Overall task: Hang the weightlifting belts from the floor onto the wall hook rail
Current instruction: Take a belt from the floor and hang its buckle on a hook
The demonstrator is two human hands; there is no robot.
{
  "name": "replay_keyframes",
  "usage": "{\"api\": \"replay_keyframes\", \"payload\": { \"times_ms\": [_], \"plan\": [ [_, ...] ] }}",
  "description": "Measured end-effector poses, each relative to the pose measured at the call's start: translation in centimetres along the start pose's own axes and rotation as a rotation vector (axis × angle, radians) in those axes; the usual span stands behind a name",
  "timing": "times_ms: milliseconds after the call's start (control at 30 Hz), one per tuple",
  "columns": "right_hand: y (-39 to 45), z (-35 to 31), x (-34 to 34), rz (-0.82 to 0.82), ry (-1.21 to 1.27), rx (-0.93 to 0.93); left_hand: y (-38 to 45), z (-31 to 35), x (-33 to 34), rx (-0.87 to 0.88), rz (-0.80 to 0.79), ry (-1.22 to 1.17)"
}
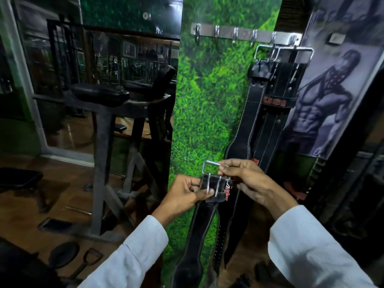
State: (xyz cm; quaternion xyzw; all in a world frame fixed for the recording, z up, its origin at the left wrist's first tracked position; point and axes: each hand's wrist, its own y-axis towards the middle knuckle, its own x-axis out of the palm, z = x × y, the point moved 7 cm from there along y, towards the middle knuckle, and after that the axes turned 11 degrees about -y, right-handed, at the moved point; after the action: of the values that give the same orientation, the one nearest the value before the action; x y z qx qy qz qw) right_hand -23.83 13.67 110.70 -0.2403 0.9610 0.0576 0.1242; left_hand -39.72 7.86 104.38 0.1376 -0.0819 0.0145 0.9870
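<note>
A steel hook rail (224, 34) is fixed high on the grass-patterned wall panel, with several bare hooks to the left. Two black weightlifting belts (270, 113) hang by their metal buckles from the rail's rightmost hooks. Well below the rail I hold a third black belt (201, 223), whose strap dangles toward the floor. My left hand (187, 194) grips its buckle end from the left. My right hand (247, 179) pinches the silver buckle frame (207, 165) from the right.
A dark gym machine with a padded seat (104, 94) stands left of the panel before a mirror. Handles and a round plate (64, 254) lie on the wooden floor at lower left. A bodybuilder poster (324, 100) covers the wall on the right.
</note>
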Motion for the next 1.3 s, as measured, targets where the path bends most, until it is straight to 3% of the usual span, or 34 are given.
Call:
{"api": "replay_keyframes", "payload": {
  "times_ms": [133,233,367,467,667,833,1000,1167,1300],
  "plan": [
    [1.0,-4.6,-0.8,0.142,-0.262,-0.214,0.9,0.9,-0.2,-0.018,0.032,-0.057],
    [1.3,-7.1,-0.7,0.229,-0.281,-0.313,1.5,2.5,-1.9,-0.039,0.141,-0.050],
    [2.4,-10.2,-2.6,0.304,-0.283,-0.411,4.0,7.1,-5.2,0.231,0.401,-0.033],
    [3.3,-12.8,-4.2,0.377,-0.310,-0.481,7.2,13.6,-2.6,0.498,0.299,0.190],
    [6.2,-16.7,-7.9,0.556,-0.264,-0.578,13.4,22.5,3.3,0.786,0.210,0.551],
    [9.2,-22.2,-12.2,0.729,-0.512,-0.692,19.8,27.4,4.6,0.841,0.182,0.725],
    [12.7,-27.3,-15.3,0.858,-0.758,-0.679,25.5,31.5,6.2,0.854,0.179,0.967],
    [13.3,-29.0,-17.2,1.093,-0.917,-0.649,29.5,33.1,8.1,0.823,0.174,1.056],
    [14.1,-29.2,-18.3,1.161,-0.923,-0.604,30.9,33.5,8.9,0.811,0.201,0.985]
  ]
}}
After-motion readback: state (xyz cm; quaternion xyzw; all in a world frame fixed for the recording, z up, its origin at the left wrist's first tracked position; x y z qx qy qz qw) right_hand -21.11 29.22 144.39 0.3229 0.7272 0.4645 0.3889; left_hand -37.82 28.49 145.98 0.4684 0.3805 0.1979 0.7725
